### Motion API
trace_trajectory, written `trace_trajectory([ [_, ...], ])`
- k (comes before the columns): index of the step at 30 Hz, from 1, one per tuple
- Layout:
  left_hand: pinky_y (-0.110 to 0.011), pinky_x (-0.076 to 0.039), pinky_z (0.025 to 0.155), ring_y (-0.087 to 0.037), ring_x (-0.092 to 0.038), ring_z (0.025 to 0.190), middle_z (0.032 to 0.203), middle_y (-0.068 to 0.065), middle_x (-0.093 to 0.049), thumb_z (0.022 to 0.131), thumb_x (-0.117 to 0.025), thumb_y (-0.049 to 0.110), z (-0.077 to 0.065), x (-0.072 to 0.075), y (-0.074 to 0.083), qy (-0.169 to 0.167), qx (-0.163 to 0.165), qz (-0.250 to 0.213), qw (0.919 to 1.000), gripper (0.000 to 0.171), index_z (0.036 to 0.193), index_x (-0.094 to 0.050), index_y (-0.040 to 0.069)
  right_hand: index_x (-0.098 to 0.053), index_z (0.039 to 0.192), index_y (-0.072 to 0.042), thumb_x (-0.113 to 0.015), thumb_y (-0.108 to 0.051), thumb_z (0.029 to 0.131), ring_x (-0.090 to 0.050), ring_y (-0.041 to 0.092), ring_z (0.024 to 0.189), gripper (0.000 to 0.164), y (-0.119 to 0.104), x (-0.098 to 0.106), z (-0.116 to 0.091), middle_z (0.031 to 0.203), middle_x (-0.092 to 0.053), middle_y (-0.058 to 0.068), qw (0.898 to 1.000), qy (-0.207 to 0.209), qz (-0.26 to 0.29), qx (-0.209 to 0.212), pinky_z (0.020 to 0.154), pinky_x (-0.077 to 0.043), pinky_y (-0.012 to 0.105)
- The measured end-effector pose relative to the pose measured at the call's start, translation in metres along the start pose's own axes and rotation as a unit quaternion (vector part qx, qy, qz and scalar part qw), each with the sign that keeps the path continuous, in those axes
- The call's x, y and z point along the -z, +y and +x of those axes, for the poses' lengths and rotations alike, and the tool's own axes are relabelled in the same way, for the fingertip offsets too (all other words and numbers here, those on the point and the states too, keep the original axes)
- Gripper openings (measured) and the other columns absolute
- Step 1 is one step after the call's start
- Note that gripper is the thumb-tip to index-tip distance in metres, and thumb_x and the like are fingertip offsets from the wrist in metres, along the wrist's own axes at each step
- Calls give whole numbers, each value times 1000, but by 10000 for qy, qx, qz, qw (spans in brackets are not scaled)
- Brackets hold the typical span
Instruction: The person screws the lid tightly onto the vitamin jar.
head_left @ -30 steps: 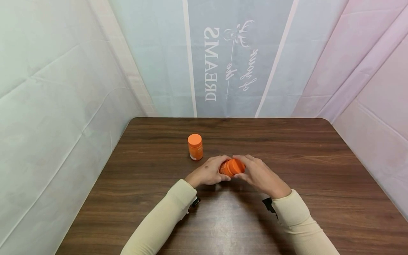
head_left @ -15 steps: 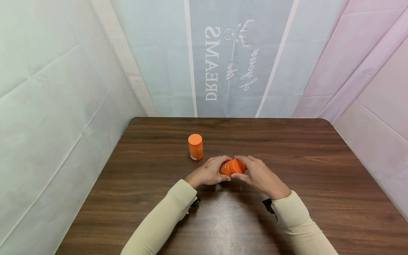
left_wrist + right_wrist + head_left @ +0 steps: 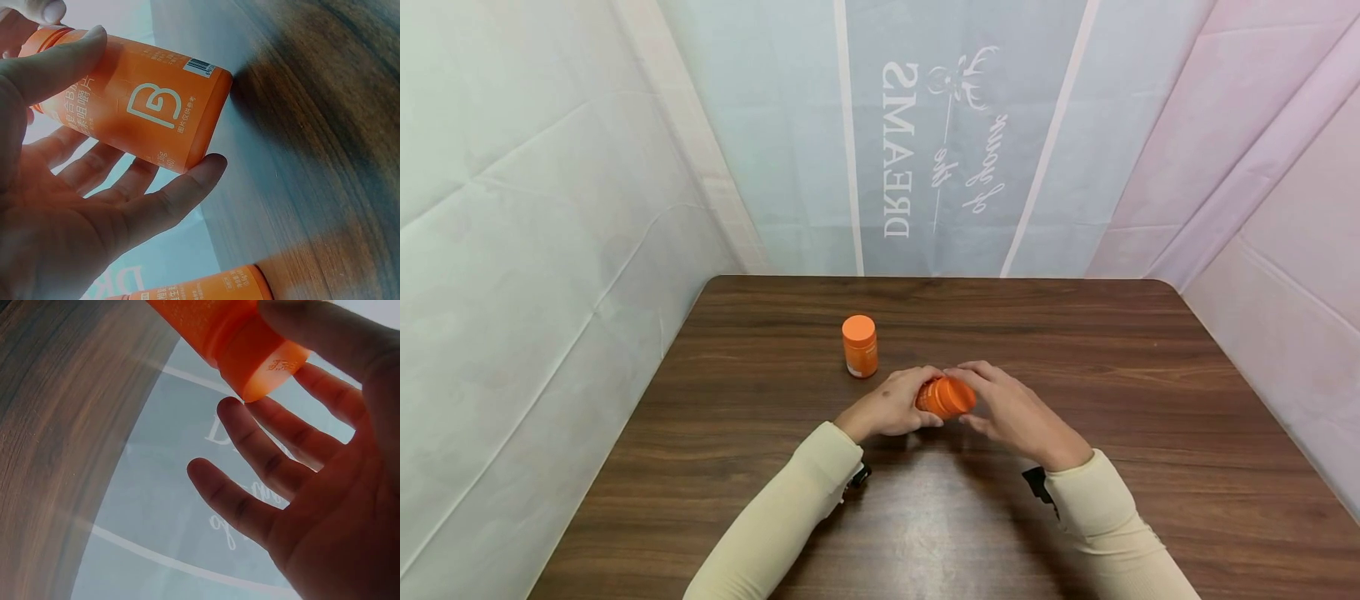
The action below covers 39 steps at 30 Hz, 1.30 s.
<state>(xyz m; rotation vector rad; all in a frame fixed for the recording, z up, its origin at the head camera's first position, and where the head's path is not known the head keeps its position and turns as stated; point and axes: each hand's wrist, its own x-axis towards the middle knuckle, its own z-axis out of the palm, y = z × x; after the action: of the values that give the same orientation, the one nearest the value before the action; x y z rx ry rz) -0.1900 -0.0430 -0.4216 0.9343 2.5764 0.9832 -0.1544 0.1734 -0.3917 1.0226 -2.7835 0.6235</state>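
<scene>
An orange bottle [image 3: 946, 397] with an orange lid [image 3: 275, 362] is tilted on its side, its lid end toward the right hand. My left hand [image 3: 891, 404] grips its body, thumb across the label and fingers beneath, as the left wrist view shows. The right hand [image 3: 1011, 412] is spread around the lid with fairly straight fingers; in the head view its thumb stands off the lid's near side. A second orange bottle [image 3: 860, 347] stands upright, capped, beyond the left hand; part of it shows low in the left wrist view.
Both bottles are over a dark wood-grain table [image 3: 760, 333]. A pale blue cloth backdrop [image 3: 797, 167] with mirrored lettering hangs behind the table's far edge. Pale fabric walls [image 3: 535, 250] flank both sides.
The right thumb and fingers, on the lid half a second ago, have loosened and spread around it. The left hand and the standing bottle stay as they were.
</scene>
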Motion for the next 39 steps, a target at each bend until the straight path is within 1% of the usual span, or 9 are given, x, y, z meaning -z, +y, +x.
trace_trajectory([
  [4, -28, -49, 89, -13, -58, 101, 119, -3, -61, 87, -80, 18, 0, -1, 0, 1, 13, 12, 10000, 59, 137, -51, 10, -56, 138, -7, -87, -3, 76, -62, 30, 109, 69, 0, -1, -1, 127, -58, 10, 10000, 10, -37, 63, 86, -54, 47],
  [9, -28, -49, 88, -13, -58, 100, 119, -3, -61, 87, -80, 18, 0, 0, 0, 3, 13, -2, 10000, 58, 137, -51, 11, -56, 137, -5, -85, -6, 79, -63, 28, 105, 65, 0, -1, -1, 124, -59, 10, 10000, 80, 25, 41, 84, -54, 45],
  [15, -27, -48, 86, -12, -57, 100, 119, -2, -60, 87, -80, 18, 0, 2, 1, -34, 8, -60, 10000, 57, 136, -51, 12, -55, 137, -3, -83, -14, 83, -63, 25, 101, 61, -1, -2, -1, 121, -59, 11, 9998, 55, 96, -136, 81, -55, 41],
  [25, -26, -48, 86, -12, -57, 98, 118, -2, -60, 87, -80, 18, 1, 4, 2, -47, 18, -22, 10000, 57, 136, -52, 11, -52, 139, -3, -80, -25, 88, -60, 21, 89, 62, -2, -2, 1, 115, -57, 10, 9981, -113, 249, -556, 72, -52, 36],
  [27, -26, -48, 86, -12, -57, 99, 118, -2, -60, 87, -80, 18, 1, 4, 2, -53, 7, -10, 10000, 57, 136, -51, 11, -52, 140, -4, -81, -26, 87, -61, 23, 93, 65, -2, -1, 1, 119, -56, 11, 9986, -73, 202, -484, 75, -53, 38],
  [29, -27, -48, 87, -12, -57, 100, 119, -2, -60, 87, -80, 18, 1, 5, 2, -56, 1, -6, 10000, 57, 136, -51, 11, -52, 141, -5, -83, -25, 85, -61, 26, 99, 67, -1, -1, 2, 124, -55, 12, 9994, -17, 171, -315, 81, -53, 42],
  [32, -28, -49, 88, -13, -58, 101, 120, -3, -60, 87, -80, 18, 0, 5, 3, -55, -7, -11, 10000, 58, 137, -51, 11, -54, 140, -8, -86, -16, 80, -61, 29, 107, 68, 0, 0, 3, 129, -55, 11, 10000, 49, 61, 30, 86, -52, 49],
  [35, -28, -49, 88, -13, -58, 101, 120, -3, -61, 87, -80, 18, 0, 5, 3, -52, 7, -11, 10000, 58, 137, -51, 12, -56, 137, -8, -87, -7, 77, -60, 29, 107, 68, 0, 1, 2, 127, -56, 11, 9997, 27, -20, 248, 84, -52, 51],
  [39, -28, -49, 88, -13, -58, 100, 120, -3, -61, 87, -80, 18, 0, 5, 4, -39, 20, -17, 10000, 57, 136, -51, 12, -56, 137, -7, -86, -2, 76, -59, 28, 107, 67, 0, 2, 1, 124, -57, 11, 9997, -10, -6, 262, 83, -52, 52],
])
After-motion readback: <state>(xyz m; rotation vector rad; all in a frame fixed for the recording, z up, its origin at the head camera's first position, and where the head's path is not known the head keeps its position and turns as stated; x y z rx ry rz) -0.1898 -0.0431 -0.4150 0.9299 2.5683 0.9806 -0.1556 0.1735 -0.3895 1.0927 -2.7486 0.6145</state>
